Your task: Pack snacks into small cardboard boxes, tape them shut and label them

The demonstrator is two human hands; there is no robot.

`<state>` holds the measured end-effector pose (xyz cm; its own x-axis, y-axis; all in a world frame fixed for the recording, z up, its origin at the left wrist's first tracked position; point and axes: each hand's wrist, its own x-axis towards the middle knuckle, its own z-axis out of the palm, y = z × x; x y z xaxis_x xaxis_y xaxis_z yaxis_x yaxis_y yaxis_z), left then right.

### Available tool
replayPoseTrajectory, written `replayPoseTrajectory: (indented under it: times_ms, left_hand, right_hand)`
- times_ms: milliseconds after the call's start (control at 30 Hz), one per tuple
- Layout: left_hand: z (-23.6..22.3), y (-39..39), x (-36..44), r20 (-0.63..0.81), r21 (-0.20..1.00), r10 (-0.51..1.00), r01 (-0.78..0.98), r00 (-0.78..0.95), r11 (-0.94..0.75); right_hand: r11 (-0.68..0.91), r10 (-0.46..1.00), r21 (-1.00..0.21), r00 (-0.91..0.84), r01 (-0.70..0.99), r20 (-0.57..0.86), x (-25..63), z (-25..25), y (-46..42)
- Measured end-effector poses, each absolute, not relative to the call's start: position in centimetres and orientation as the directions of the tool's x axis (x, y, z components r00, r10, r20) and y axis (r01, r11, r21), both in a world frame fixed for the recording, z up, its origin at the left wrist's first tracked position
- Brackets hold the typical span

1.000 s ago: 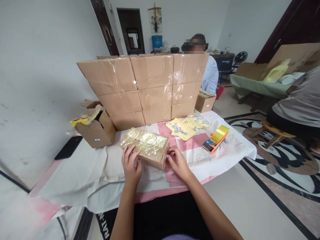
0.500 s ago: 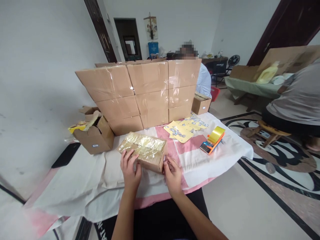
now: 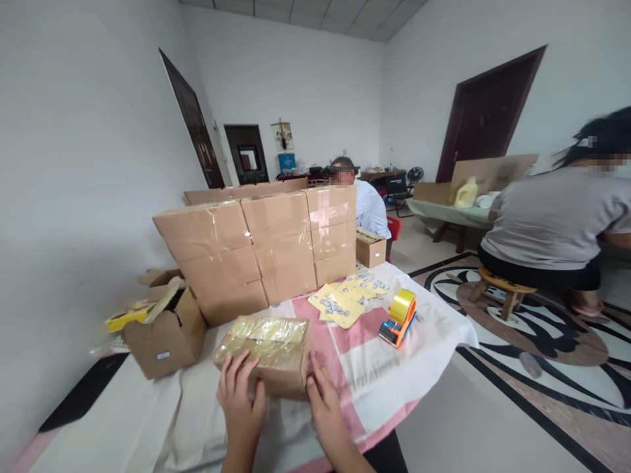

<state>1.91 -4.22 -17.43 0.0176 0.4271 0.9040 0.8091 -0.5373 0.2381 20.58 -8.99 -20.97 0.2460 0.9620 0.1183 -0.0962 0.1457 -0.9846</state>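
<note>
A small cardboard box (image 3: 271,355), its top covered with shiny clear tape, lies on the cloth-covered table in front of me. My left hand (image 3: 241,387) grips its near left part, fingers over the top and thumb against the front side. Against the right end of the box, my right hand (image 3: 323,394) presses with its fingers along the edge. Right of the box stands an orange tape dispenser (image 3: 399,322) with a roll of yellowish tape. Yellow printed sheets (image 3: 340,305) lie between the box and the dispenser.
A tall cardboard partition (image 3: 256,249) stands behind the box. At left is an open carton (image 3: 167,328) beside a black flat object (image 3: 83,387). Another carton (image 3: 371,248) sits at the far corner, near a seated person (image 3: 369,207). Someone else sits on a wooden stool (image 3: 505,289) at right.
My view has tilted up, so the table sits lower in the picture. My right hand's fingers have straightened from a pinch at the box's corner to lie along its right end.
</note>
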Motion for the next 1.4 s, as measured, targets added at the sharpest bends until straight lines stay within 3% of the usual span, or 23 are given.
replayPoseTrajectory:
  times_ms: [333, 633, 900, 1267, 1400]
  left_hand:
    - [-18.4, -3.4, 1.2, 0.908, 0.207, 0.419, 0.833, 0.033, -0.513]
    - [-19.1, -2.6, 1.1, 0.916, 0.198, 0.4, 0.839, 0.026, -0.508]
    - [-19.2, -3.2, 1.6, 0.918, 0.225, 0.396, 0.834, -0.009, -0.503]
    - [-19.1, -3.6, 0.6, 0.918, 0.222, 0.396, 0.797, 0.024, -0.562]
    - [-18.7, -4.3, -0.6, 0.922, 0.225, 0.384, 0.74, 0.048, -0.634]
  right_hand:
    - [0.062, 0.996, -0.99, 0.071, -0.123, 0.054, 21.6, -18.0, -9.9]
    - [0.156, 0.964, -0.987, 0.215, 0.033, 0.159, 19.3, -21.5, -9.4]
    - [0.192, 0.957, -0.98, 0.209, 0.053, 0.199, 19.7, -21.2, -10.2]
    - [0.15, 0.985, -0.958, 0.045, 0.245, 0.166, 20.4, -20.7, -10.9]
    - [0.172, 0.982, -0.918, 0.01, 0.358, 0.189, 21.7, -18.2, -10.7]
